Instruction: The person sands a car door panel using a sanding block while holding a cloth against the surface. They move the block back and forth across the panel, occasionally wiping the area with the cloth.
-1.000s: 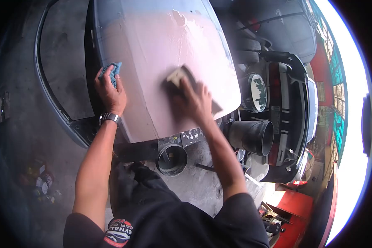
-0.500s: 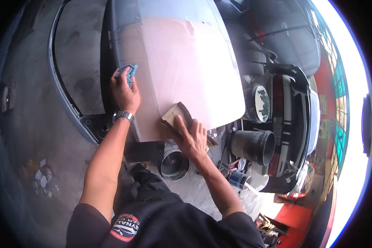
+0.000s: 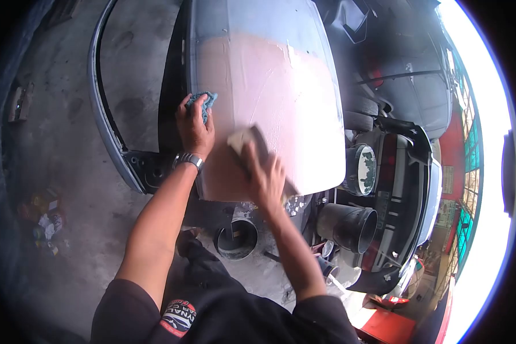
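A car door panel [image 3: 312,132] stretches out before me, grey at the far end and coated pinkish-beige over the nearer part. Water-like streaks run down its surface. By the panel's left edge, my left hand [image 3: 196,133] is closed round a crumpled blue cloth [image 3: 207,102]. My right hand [image 3: 266,180] presses a sheet of sandpaper [image 3: 239,139], seemingly wrapped on a block, against the coated area near the bottom edge. This hand and the sandpaper are partly blurred, and the block itself is mostly hidden.
The door's window frame [image 3: 93,74] reaches out to the left. Below the panel, a black bucket [image 3: 235,239] stands on the concrete floor. Right of it are a grey bucket [image 3: 347,225], a white-rimmed pail [image 3: 359,169] and a detached car bumper [image 3: 393,229]. Litter [image 3: 51,223] lies at far left.
The view has shifted, so the panel appears further right. My right hand with the sandpaper has moved up and left over the panel, nearer my left hand. Fresh wet streaks show on the coating.
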The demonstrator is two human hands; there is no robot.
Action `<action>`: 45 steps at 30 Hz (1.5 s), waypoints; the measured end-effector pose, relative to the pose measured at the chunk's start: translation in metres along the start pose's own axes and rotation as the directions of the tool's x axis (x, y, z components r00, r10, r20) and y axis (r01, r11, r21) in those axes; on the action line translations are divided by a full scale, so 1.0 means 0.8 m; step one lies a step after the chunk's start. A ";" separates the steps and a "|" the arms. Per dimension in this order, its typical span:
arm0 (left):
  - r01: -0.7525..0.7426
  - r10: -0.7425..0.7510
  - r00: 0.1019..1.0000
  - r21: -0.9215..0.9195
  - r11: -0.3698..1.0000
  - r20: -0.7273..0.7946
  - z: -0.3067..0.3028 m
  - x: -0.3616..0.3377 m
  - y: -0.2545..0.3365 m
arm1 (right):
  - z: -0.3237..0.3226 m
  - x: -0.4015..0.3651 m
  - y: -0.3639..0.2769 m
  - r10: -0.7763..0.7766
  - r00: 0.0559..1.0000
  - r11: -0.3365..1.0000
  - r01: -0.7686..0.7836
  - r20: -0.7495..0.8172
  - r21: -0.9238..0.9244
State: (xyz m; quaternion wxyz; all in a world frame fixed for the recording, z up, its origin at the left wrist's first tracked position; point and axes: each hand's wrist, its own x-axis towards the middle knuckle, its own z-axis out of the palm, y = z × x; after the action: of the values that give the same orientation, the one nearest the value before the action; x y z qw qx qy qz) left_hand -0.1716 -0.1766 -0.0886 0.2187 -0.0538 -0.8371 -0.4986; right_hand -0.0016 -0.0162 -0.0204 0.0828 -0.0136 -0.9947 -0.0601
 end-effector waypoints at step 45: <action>0.055 -0.055 0.998 -0.007 0.998 0.008 -0.003 0.008 0.005 | 0.038 0.314 0.103 0.277 0.961 0.956 -0.275 -0.006 0.104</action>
State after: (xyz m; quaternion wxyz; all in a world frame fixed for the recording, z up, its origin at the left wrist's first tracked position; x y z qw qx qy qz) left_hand -0.1751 -0.1777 -0.0821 0.2016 -0.0336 -0.8373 -0.5071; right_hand -0.2514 0.0733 0.0017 0.1011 -0.1476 -0.9839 0.0030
